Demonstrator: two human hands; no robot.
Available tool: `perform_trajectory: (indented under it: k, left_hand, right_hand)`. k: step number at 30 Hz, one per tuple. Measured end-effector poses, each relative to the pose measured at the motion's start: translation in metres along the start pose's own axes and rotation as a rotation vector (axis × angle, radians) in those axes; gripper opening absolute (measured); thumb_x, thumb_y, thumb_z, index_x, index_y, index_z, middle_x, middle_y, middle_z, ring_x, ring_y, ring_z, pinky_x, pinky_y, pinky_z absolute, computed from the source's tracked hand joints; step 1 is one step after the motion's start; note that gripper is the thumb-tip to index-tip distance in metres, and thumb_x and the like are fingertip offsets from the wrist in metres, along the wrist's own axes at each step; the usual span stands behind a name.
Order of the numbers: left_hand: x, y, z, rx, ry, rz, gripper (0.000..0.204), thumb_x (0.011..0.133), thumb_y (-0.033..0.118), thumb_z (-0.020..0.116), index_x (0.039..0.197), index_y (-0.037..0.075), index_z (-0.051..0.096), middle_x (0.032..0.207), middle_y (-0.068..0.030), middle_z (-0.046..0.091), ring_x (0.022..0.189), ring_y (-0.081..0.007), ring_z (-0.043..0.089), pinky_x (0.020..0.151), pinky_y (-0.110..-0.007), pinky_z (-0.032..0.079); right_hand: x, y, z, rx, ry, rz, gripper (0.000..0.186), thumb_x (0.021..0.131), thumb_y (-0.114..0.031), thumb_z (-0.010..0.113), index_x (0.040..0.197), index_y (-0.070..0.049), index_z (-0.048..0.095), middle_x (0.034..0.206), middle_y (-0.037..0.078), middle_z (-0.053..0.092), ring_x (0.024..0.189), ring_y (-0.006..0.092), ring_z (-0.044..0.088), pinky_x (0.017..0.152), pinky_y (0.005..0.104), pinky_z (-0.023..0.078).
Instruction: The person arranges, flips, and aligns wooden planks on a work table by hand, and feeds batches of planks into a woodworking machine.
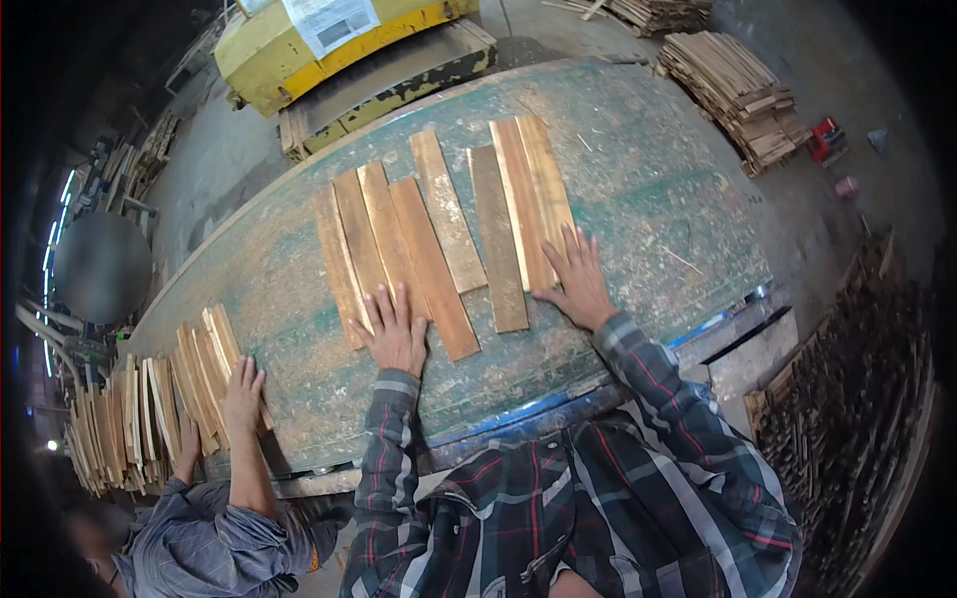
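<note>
Several wooden slats lie side by side on a worn green tabletop [618,199]. My left hand [394,334] rests with fingers spread on the lower ends of the left group of slats [384,224]. Over on the right, my right hand [581,279] lies open, its fingertips touching the lower part of the right-hand slats [533,179]. Between my hands are a mottled slat [446,209] and a darker brown slat [495,239], with a narrow gap between them.
At left a co-worker's hands [242,399] touch a row of slats [204,364]. A yellow machine [329,60] stands beyond the table. Stacked wood [733,95] sits on the floor at far right, and a big pile of thin pieces [847,429] lies nearer.
</note>
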State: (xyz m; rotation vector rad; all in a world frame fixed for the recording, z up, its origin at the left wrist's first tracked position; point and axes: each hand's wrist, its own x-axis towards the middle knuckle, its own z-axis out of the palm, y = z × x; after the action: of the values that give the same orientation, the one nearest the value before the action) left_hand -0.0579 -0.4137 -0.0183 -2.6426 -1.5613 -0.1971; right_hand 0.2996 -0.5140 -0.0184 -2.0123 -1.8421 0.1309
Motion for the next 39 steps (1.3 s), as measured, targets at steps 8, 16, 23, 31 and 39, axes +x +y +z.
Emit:
perform_trajectory:
  k: [8,16,23,31,39]
  left_hand:
    - [-0.034,0.049,-0.008,-0.012,0.008,0.375,0.087,0.086,0.074,0.057,0.161,0.034,0.036,0.173,-0.0124,0.016,0.16,-0.0331,0.008,0.122,-0.07,-0.005]
    - [0.028,0.019,-0.001,0.06,0.006,-0.148,0.106,0.08,0.087,0.053,0.165,0.034,0.021,0.172,-0.0213,0.007,0.159,-0.0436,0.0,0.118,-0.075,-0.008]
    - [0.027,-0.046,-0.014,-0.082,0.025,-0.449,0.118,0.076,0.092,0.056,0.166,0.022,0.022,0.167,-0.0325,0.014,0.155,-0.0539,0.005,0.119,-0.073,-0.001]
    - [0.062,-0.02,0.005,-0.101,0.034,-0.473,0.121,0.073,0.087,0.064,0.164,0.017,0.028,0.165,-0.035,0.016,0.152,-0.0527,0.018,0.119,-0.066,0.017]
    - [0.045,-0.028,-0.012,-0.097,-0.035,-0.105,0.131,0.062,0.099,0.059,0.164,0.02,0.031,0.169,-0.0301,0.01,0.15,-0.0631,0.005,0.112,-0.08,0.014]
  right_hand:
    - [-0.014,-0.065,-0.03,0.003,-0.146,-0.212,0.112,0.076,-0.087,0.059,0.158,-0.015,0.039,0.168,0.03,0.013,0.156,0.0507,0.003,0.115,0.0777,-0.007]
    - [0.003,-0.042,-0.006,-0.083,0.006,0.046,0.109,0.08,-0.078,0.066,0.16,-0.012,0.034,0.167,0.033,0.012,0.155,0.0526,0.002,0.116,0.0767,-0.005]
    - [0.024,-0.005,-0.019,0.139,0.038,0.338,0.128,0.074,-0.079,0.072,0.162,-0.003,0.02,0.163,0.038,0.011,0.154,0.0544,0.004,0.117,0.075,-0.005]
    - [0.046,-0.005,-0.011,-0.042,-0.077,0.166,0.134,0.066,-0.088,0.07,0.16,-0.002,0.028,0.163,0.039,0.009,0.154,0.0526,0.008,0.117,0.075,-0.001]
    - [0.071,-0.026,-0.036,-0.087,-0.345,0.103,0.143,0.059,-0.091,0.072,0.161,-0.002,0.025,0.156,0.051,0.002,0.148,0.0662,0.0,0.116,0.0752,0.001]
